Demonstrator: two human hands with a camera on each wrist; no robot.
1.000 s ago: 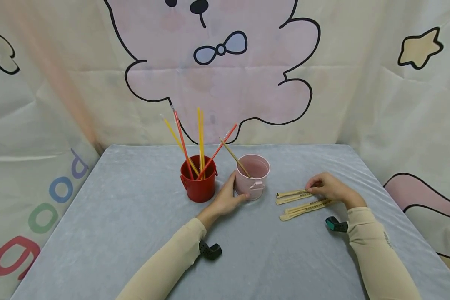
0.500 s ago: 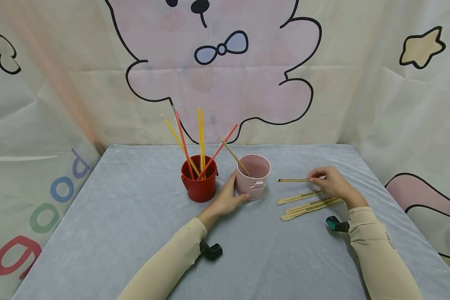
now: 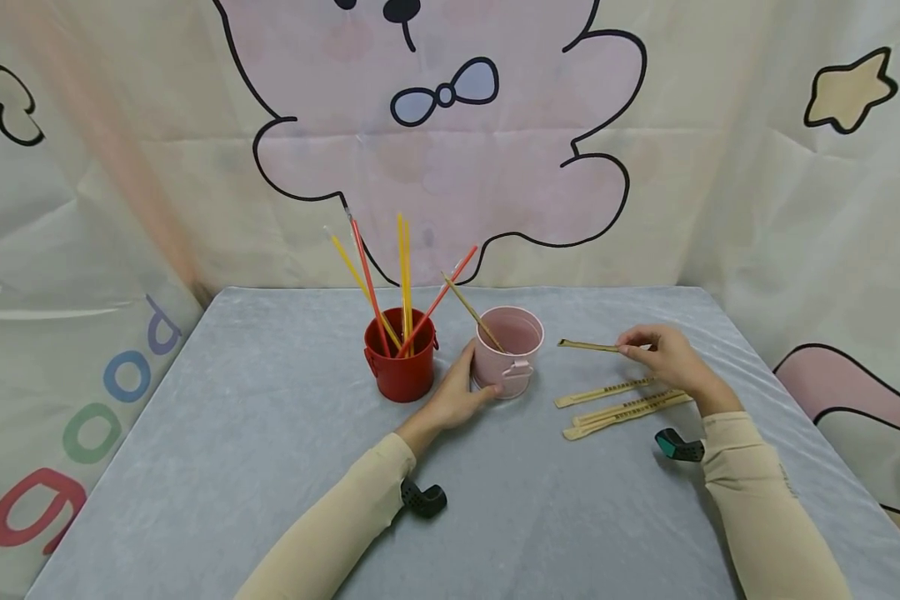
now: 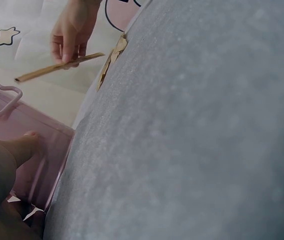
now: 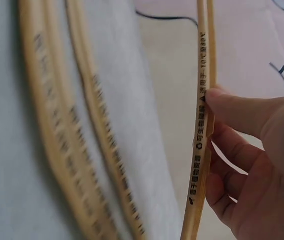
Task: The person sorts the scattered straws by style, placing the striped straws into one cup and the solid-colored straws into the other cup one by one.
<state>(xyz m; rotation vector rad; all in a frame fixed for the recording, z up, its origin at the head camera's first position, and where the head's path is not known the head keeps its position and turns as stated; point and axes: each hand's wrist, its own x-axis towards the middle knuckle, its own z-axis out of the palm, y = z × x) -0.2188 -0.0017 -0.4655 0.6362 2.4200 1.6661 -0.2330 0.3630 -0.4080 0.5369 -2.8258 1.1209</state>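
My left hand (image 3: 452,402) holds a small pink bucket (image 3: 506,375) upright on the table, thumb against its lower front and fingers along its left side. One thin paper-wrapped straw (image 3: 473,310) leans out of the bucket. On the right, my right hand (image 3: 667,360) pinches another paper-wrapped straw (image 3: 587,345) between thumb and fingers, above the table and roughly level. Printed characters run along that straw's wrapper (image 5: 201,125) in the right wrist view. Below this hand lie several more wrapped straws (image 3: 602,393), side by side.
A red bucket (image 3: 403,380) stands left of the pink one, with several tall yellow straws (image 3: 405,275) and red straws (image 3: 367,275) in it. Grey cloth (image 3: 285,392) covers the table. A printed curtain (image 3: 510,192) hangs behind.
My right hand has lifted one wrapped straw off the group and raised it away from the others. My left hand stays on the pink bucket.
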